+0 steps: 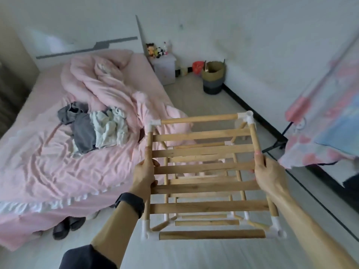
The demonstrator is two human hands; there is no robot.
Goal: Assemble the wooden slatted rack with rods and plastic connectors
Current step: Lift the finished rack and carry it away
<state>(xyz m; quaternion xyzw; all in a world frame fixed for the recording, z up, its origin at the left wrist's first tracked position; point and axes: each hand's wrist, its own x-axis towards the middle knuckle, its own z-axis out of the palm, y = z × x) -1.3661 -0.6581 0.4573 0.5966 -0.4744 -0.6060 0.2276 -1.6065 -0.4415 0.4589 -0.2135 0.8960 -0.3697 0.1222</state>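
A wooden slatted rack [204, 150] hangs in the air over the floor, seen from above. Its top tier has several flat slats between round rods, and a lower tier shows through the gaps. White plastic connectors [247, 117] join the rods at the corners. My left hand [144, 172] grips the left side rod about halfway along. My right hand [269, 173] grips the right side rod opposite it. A black band is on my left wrist.
A bed with pink bedding [58, 167] and a heap of grey and white clothes [93, 127] lies to the left. Shoes [66, 227] sit under its edge. A woven basket [213, 76] and a nightstand [165, 68] stand by the far wall. A patterned cloth [326, 121] hangs at right.
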